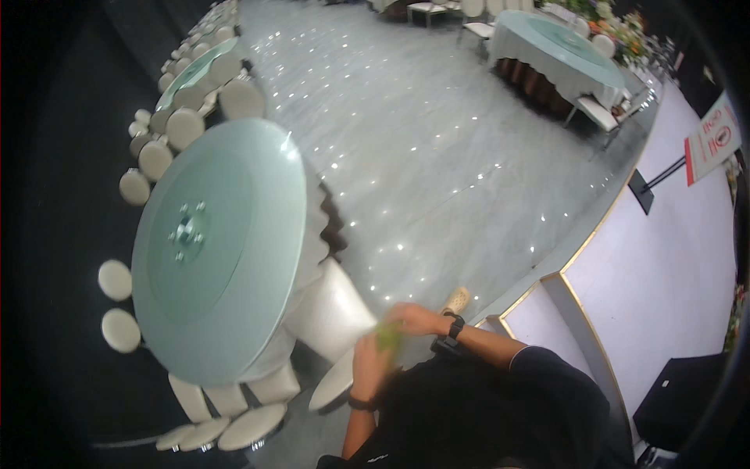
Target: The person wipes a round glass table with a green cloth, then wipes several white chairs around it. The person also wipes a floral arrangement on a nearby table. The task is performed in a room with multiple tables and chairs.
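Observation:
A small yellow-green thing shows between my two hands, close in front of my body. It is blurred, and its kind cannot be made out. My left hand, with a dark band at the wrist, is closed on its lower side. From the right, my right hand reaches across and grips its upper end; a black watch is on that wrist. Both hands' fingers are partly smeared. Just left of them is a white chair seat, pushed against a round table.
The round glass-topped table stands at left, ringed by white chairs. A gold-edged white stage with steps rises at right, bearing a sign on a stand and a black box. Another table stands far right, beyond shiny grey floor.

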`<state>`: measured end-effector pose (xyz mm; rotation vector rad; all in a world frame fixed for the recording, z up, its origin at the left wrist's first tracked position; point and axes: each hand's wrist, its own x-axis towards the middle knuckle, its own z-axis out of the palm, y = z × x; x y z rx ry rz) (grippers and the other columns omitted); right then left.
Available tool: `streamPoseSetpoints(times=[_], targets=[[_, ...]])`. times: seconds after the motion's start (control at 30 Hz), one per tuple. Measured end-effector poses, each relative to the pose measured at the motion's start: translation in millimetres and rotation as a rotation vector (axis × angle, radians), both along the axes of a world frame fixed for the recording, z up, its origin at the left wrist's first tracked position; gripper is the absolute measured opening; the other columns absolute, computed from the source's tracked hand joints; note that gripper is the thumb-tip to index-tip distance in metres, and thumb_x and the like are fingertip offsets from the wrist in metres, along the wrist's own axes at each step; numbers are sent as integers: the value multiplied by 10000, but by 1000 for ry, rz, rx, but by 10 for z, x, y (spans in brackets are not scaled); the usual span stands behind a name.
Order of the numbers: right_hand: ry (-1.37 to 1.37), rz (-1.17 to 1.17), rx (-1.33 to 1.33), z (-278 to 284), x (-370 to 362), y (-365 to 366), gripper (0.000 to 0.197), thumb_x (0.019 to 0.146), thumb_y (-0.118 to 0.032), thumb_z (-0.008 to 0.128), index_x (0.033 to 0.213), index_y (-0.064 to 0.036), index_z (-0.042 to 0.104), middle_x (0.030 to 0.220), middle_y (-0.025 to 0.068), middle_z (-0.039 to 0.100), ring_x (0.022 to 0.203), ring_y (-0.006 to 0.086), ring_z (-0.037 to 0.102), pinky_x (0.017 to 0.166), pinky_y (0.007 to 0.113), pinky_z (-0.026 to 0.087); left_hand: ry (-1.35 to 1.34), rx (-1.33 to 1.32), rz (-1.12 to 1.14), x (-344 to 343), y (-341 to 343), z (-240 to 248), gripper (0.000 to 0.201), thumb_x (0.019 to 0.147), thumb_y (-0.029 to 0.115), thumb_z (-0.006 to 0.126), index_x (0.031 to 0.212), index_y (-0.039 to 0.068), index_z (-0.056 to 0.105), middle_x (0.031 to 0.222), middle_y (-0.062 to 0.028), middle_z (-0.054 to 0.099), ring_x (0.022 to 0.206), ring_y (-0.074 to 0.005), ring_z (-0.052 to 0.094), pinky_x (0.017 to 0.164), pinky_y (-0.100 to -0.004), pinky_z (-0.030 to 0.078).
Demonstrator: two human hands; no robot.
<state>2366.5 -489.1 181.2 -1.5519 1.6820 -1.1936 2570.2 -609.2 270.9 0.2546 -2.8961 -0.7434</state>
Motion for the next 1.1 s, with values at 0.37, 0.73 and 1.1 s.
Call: streamPoseSetpoints(times=[0.37,0.73,1.1], targets=[[-13,-364,-84,1318,-2806,1608,202,971,-137,710,1168,-113,746,1092,107,711,1076,309,655,940,394,534,204,299,17,-3745,810,-100,194,932,68,663,1110,-3,691,1054,-203,706,1000,-413,654,876,-496,518],[242,-1143,122,1327,-4700,2983,294,942,-59,682,1231,-113,690,1053,142,673,968,362,669,821,443,553,245,569,-103,-6518,1701,79,170,932,41,595,1089,20,655,827,-229,684,723,-410,679,674,-417,534],[396,-1429,230,1628,-7354,2980,135,942,-49,649,1066,-43,702,951,152,669,871,372,669,738,434,542,-239,586,-851,-9956,1405,363,298,892,98,714,1189,75,701,943,-205,735,856,-392,718,763,-426,566]])
